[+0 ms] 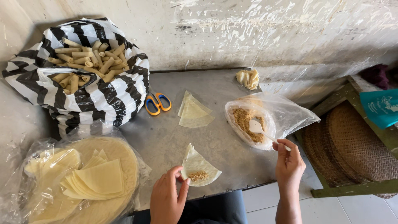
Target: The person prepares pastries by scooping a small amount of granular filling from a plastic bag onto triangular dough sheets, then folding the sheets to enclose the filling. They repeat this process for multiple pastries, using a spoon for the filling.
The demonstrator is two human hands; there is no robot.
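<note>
Holding a white spoon (265, 133) in my right hand (289, 165), I have my fingers closed around the end of its handle, and its bowl rests in the brown crumbly filling (248, 120) inside a clear plastic bag (290, 112). My left hand (166, 195) lies on the near edge of the grey table (166, 132), thumb and fingers pressed together on the corner of a wedge-shaped wrapper (200, 166) to pin it flat. A small heap of the filling sits on that wrapper, just beside my thumb. Beyond the wrapper, toward the wall, a few more wedges (193, 111) are stacked, with orange-and-blue scissors (157, 103) just to their left. Further left of the scissors stands a black-and-white striped bag (103, 95) full of finished rolls (87, 62). Left of my wrapper, a round stack of wrapper sheets (95, 178) lies in clear plastic. The filling bag is to the right of my wrapper, near the table's edge.
</note>
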